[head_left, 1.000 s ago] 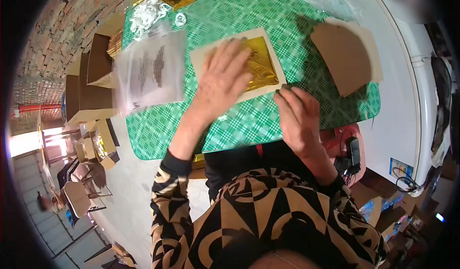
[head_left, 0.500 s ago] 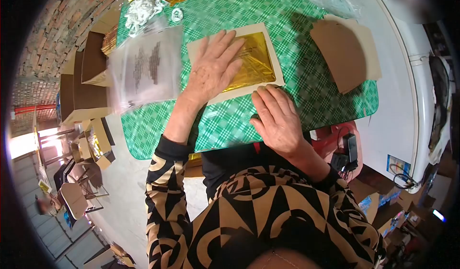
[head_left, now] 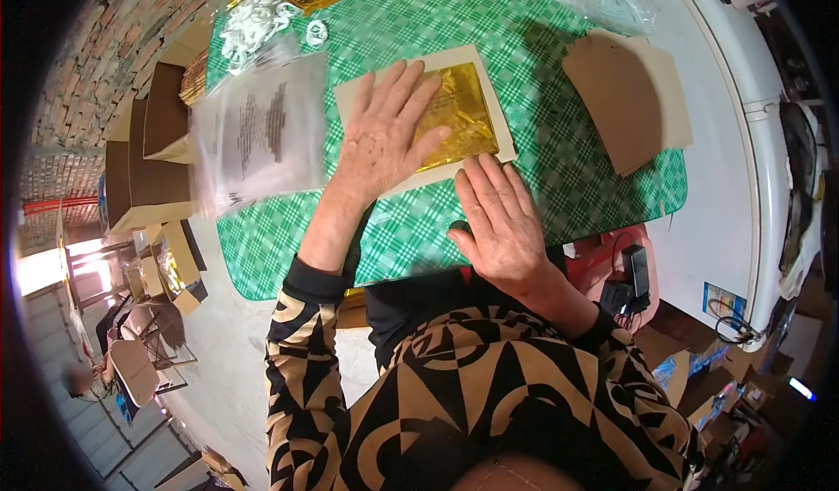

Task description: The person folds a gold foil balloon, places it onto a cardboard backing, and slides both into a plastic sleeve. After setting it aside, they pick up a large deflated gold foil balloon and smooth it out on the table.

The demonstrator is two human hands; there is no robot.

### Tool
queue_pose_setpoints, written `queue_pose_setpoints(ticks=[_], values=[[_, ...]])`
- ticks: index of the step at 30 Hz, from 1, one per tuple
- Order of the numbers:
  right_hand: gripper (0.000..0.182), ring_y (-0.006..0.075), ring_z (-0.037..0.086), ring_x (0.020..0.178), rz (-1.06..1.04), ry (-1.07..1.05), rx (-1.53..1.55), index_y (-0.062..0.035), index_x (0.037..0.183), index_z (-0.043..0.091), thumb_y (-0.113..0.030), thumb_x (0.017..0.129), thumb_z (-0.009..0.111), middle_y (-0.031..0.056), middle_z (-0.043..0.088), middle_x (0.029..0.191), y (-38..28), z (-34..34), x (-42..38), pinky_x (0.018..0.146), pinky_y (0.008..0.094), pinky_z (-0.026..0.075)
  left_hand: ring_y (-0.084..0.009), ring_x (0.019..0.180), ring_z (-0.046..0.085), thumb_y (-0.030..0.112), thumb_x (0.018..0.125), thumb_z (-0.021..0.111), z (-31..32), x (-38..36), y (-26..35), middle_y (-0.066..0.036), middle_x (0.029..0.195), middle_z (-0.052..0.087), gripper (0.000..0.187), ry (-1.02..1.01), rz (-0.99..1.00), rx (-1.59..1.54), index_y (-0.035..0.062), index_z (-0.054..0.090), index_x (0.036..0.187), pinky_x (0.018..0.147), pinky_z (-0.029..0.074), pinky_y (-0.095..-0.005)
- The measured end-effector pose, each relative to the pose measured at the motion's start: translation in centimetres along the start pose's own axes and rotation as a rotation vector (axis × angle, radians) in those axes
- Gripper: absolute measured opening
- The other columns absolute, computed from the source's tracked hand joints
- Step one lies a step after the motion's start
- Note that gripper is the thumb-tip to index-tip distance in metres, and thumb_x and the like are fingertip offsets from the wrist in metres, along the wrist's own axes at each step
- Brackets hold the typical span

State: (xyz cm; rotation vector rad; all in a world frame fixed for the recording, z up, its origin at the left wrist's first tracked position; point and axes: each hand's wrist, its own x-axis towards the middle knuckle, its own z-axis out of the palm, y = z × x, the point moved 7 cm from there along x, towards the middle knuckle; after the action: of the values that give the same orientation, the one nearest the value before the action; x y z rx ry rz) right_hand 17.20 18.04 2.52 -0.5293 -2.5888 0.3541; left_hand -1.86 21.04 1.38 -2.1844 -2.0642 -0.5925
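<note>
Right hand (head_left: 500, 224) has slid back toward the body and now lies open, flat on the green checked tablecloth (head_left: 568, 176), fingertips at the cream card's (head_left: 489, 107) near edge. Left hand (head_left: 382, 133), open too, keeps pressing the gold foil sheet (head_left: 459, 115) onto it, smoothing. Beyond: brown card tags (head_left: 616, 98), clear plastic bag (head_left: 262, 128), nothing obstructing.
</note>
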Motion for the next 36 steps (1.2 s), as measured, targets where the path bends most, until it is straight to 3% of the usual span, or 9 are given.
queue_pose_setpoints(ticks=[7, 10, 13, 17, 21, 30, 36], values=[[0.085, 0.0427, 0.046, 0.145, 0.0, -0.025, -0.019, 0.0111, 0.141, 0.055, -0.028, 0.073, 0.088, 0.0275, 0.053, 0.15, 0.0, 0.2, 0.1, 0.124, 0.054, 0.033, -0.0372, 0.155, 0.034, 0.051, 0.105, 0.055, -1.0, 0.1, 0.2, -0.014, 0.163, 0.045, 0.062, 0.047, -0.001, -0.077, 0.0119, 0.052, 0.153, 0.128, 0.021, -0.056], [0.076, 0.0443, 0.053, 0.138, 0.013, -0.023, -0.021, 0.0119, 0.137, 0.06, -0.025, 0.075, 0.083, 0.0271, 0.056, 0.147, -0.3, -0.2, 0.4, 0.116, 0.056, 0.042, -0.0389, 0.155, 0.034, 0.05, 0.103, 0.059, -1.7, 0.1, 0.0, -0.014, 0.162, 0.046, 0.061, 0.083, 0.001, -0.108, 0.0116, 0.055, 0.15, 0.127, 0.021, -0.0578], [0.082, 0.0424, 0.046, 0.145, 0.021, -0.054, -0.051, 0.0084, 0.143, 0.055, -0.03, 0.076, 0.085, 0.0252, 0.053, 0.151, -0.1, 0.3, 0.0, 0.124, 0.0538, 0.032, -0.0396, 0.155, 0.034, 0.05, 0.1, 0.064, -2.7, 0.0, 0.3, -0.013, 0.161, 0.048, 0.061, 0.087, 0.016, -0.14, 0.0119, 0.058, 0.147, 0.127, 0.021, -0.0597], [0.079, 0.0432, 0.047, 0.145, 0.026, -0.068, -0.04, 0.0096, 0.14, 0.057, -0.028, 0.077, 0.084, 0.0262, 0.054, 0.15, -0.1, 0.4, 0.1, 0.124, 0.0545, 0.032, -0.0392, 0.153, 0.038, 0.045, 0.094, 0.072, -3.5, -0.6, 3.2, -0.013, 0.159, 0.051, 0.059, 0.063, 0.102, -0.223, 0.014, 0.063, 0.144, 0.127, 0.024, -0.0601], [0.071, 0.0433, 0.047, 0.146, 0.016, -0.072, -0.016, 0.0121, 0.136, 0.06, -0.024, 0.079, 0.083, 0.0278, 0.055, 0.148, -0.1, 0.3, 0.1, 0.124, 0.0556, 0.032, -0.0365, 0.152, 0.042, 0.029, 0.087, 0.079, -2.6, -2.4, 5.8, -0.011, 0.157, 0.054, 0.057, 0.013, 0.144, -0.265, 0.0158, 0.066, 0.141, 0.127, 0.028, -0.0594], [0.053, 0.0425, 0.053, 0.141, -0.053, 0.033, 0.029, 0.0153, 0.127, 0.063, -0.009, 0.082, 0.077, 0.0286, 0.06, 0.14, -0.1, -0.4, 0.0, 0.121, 0.0548, 0.039, -0.0348, 0.151, 0.044, 0.011, 0.083, 0.068, -2.6, -3.1, 6.0, -0.011, 0.151, 0.057, 0.056, 0.027, 0.146, -0.216, 0.0137, 0.067, 0.139, 0.126, 0.029, -0.059], [0.047, 0.0416, 0.056, 0.135, -0.08, 0.05, 0.019, 0.0155, 0.123, 0.066, -0.007, 0.083, 0.075, 0.0272, 0.064, 0.133, -0.4, -0.6, 0.0, 0.118, 0.0547, 0.043, -0.0327, 0.147, 0.048, 0.018, 0.09, 0.075, -1.9, -3.0, 5.9, -0.01, 0.148, 0.059, 0.049, 0.09, 0.114, -0.117, 0.0118, 0.066, 0.138, 0.124, 0.032, -0.0571]])
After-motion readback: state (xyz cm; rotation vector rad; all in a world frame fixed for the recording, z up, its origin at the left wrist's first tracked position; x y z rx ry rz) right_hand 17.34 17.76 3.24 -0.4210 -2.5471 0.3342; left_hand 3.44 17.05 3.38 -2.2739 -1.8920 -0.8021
